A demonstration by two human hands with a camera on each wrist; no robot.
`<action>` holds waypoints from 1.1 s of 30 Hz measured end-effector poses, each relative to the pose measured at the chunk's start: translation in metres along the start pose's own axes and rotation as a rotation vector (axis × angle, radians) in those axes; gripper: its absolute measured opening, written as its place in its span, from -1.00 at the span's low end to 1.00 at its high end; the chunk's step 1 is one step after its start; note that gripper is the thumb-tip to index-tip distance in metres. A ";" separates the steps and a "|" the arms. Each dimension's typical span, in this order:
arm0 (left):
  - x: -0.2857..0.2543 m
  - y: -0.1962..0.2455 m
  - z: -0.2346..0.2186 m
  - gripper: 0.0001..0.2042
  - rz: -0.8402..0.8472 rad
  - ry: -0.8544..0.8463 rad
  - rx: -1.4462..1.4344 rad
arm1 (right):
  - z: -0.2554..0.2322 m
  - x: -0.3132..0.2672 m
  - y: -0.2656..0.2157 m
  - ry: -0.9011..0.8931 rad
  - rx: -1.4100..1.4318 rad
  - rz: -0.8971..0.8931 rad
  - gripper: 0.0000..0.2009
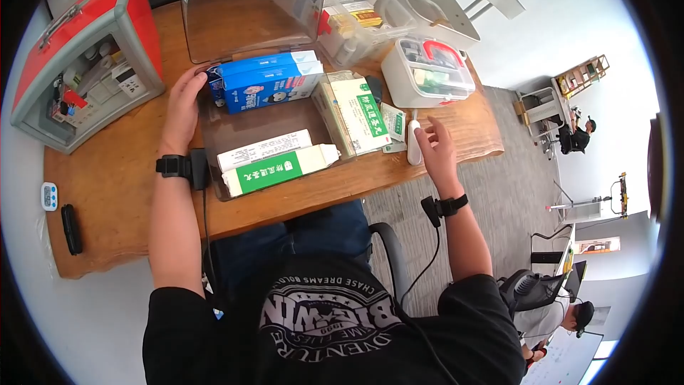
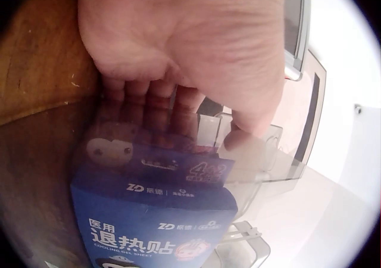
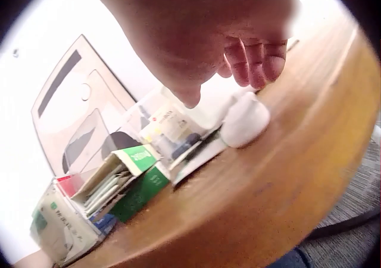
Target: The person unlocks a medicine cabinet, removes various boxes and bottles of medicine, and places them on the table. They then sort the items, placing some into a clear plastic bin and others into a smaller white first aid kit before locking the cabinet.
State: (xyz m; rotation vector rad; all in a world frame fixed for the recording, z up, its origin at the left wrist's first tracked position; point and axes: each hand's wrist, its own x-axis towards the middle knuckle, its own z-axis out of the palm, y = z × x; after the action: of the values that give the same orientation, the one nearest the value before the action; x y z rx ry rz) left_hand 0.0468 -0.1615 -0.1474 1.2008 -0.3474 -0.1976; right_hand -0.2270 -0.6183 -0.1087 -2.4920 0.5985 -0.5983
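Left hand point(image 2: 184, 36), foremost in its wrist view, is rested against a translucent brown plastic bin point(image 1: 263, 127), left of head-view centre; grip cannot be told. Right hand point(image 1: 438, 148), empty, fingers relaxed, is held beside a white oblong object point(image 1: 414, 146), right of centre.

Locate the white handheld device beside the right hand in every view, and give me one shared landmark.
Head: the white device lies right of center, beside the right hand.
Left wrist: not in it.
Right wrist: the white device, right of center, below the fingers.
Shared landmark: the wooden table, in all three.
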 end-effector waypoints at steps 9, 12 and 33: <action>0.001 -0.002 -0.001 -0.59 -0.016 -0.002 -0.007 | -0.010 -0.026 -0.200 -0.417 0.210 -0.792 -0.55; -0.001 0.006 0.006 -0.59 -0.020 -0.015 -0.013 | 0.015 -0.023 -0.231 -0.519 0.192 -1.010 -0.52; 0.000 0.005 0.004 -0.59 0.003 -0.017 0.089 | 0.077 0.005 -0.236 -0.709 0.039 -0.948 -0.14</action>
State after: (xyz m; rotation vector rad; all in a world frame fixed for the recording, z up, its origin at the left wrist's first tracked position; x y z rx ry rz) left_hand 0.0447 -0.1634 -0.1411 1.2867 -0.3758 -0.1920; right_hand -0.1142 -0.4100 -0.0347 -2.5911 -0.8797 0.0200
